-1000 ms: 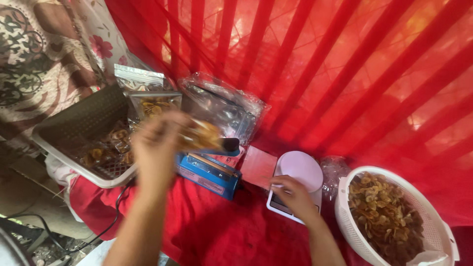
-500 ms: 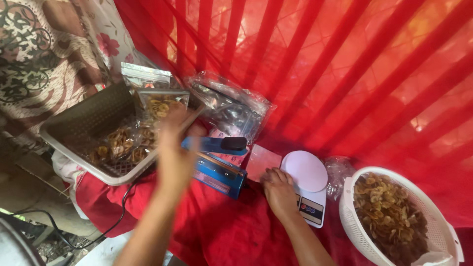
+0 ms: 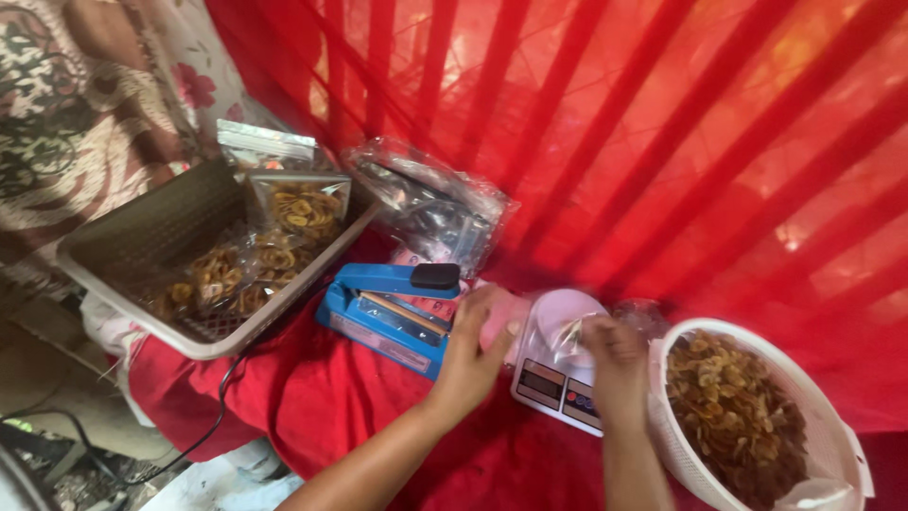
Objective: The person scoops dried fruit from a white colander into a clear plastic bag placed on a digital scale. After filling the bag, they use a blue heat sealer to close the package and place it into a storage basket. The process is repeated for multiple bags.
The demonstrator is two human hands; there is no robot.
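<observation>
Both hands worked over the small scale [image 3: 558, 364] near the bench's front edge. Left hand [image 3: 473, 345] cupped its pink side; right hand [image 3: 613, 355] pinched a clear pouch [image 3: 570, 333] on the pan. Best held upright, mouth open, beside the chip basket [image 3: 832, 416].

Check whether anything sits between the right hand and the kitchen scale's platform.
Nothing visible does. The right hand is already over the kitchen scale, holding a clear bag at its round white platform. The left hand is beside the scale's left edge, and the white basket of chips stands to the right.
</observation>
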